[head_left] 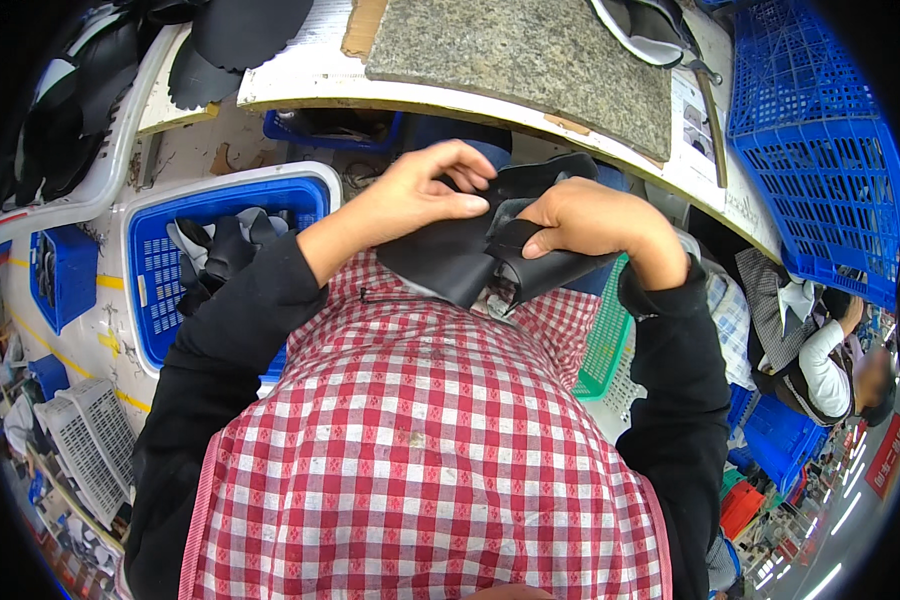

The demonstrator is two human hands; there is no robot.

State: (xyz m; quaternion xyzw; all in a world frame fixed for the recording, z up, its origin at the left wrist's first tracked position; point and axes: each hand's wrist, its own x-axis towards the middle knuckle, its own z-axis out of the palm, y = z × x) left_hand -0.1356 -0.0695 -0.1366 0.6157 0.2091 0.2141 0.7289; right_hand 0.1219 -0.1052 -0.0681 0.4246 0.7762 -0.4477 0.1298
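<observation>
Both grips, left hand (410, 195) and right hand (585, 215), pinch the black leather piece (450, 262); blue crate (820, 150) at two o'clock.

Black leather piece (460, 255); red-white checked apron (420, 440); blue crate (815, 150).
</observation>
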